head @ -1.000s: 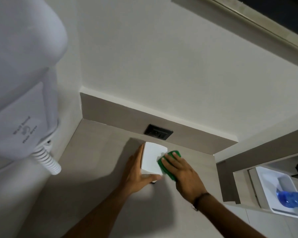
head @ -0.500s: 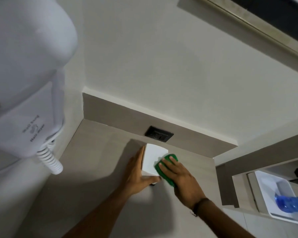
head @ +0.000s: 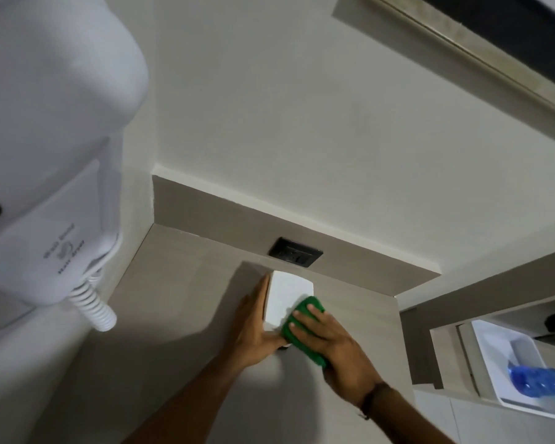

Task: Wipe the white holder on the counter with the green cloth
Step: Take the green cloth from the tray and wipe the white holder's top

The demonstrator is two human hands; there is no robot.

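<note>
**Wipe in progress, near face only**

Dryer (head: 45, 149) on the left wall, counter (head: 173, 315) below, socket (head: 295, 256) at the back. Holder (head: 285, 296) stands on the counter just in front of the socket. Left hand (head: 253, 325) lies open and flat against its left side, thumb under the near edge, bracing. Right hand (head: 327, 341) presses the cloth (head: 302, 328) flat on the lower right of the face. Upper face and far sides look untouched; can't tell how clean.
</note>
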